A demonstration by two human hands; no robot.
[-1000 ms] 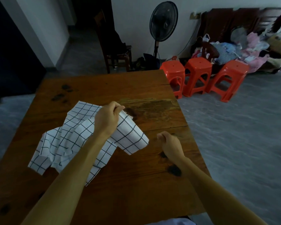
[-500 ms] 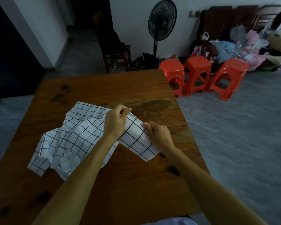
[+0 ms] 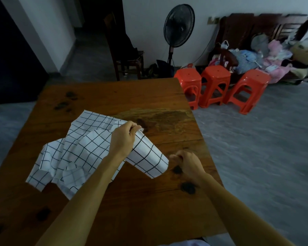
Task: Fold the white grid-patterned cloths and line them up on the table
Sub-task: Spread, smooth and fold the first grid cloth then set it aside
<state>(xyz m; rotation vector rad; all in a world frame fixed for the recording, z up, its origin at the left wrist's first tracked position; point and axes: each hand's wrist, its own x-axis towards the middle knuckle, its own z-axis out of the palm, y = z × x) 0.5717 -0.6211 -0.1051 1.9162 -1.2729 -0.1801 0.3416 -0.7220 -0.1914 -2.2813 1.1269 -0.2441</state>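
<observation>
Pinching a top corner of the white grid cloth (image 3: 146, 155), left hand (image 3: 124, 139) holds it lifted off the wooden table (image 3: 114, 96), fingers & thumb curled tight on the fabric edge. That piece hangs down to the right as a loose flap, lower corner ending just beside the right hand (image 3: 187, 164). Rest of the cloths (image 3: 69, 153) sit crumpled in a heap on the table's left-centre, under and left of the left forearm; can't tell how many pieces are in the heap.

Diff vs half a sec ago: right hand was up on the hanging flap, gripping its edge close to the left hand. Now it's off the cloth, lower & further right, over the table near a dark knot (image 3: 188, 188) in the wood. Fingers curled into a loose fist, nothing visibly held, tho the fingertips face away so can't be fully sure. Left hand approx the same spot, same pinch. Heap hasn't shifted.

Bkgd: three red plastic stools (image 3: 215, 86) on the floor past the table's far right corner, a black standing fan (image 3: 179, 26) by the wall, dark chair (image 3: 126, 55) behind the table
</observation>
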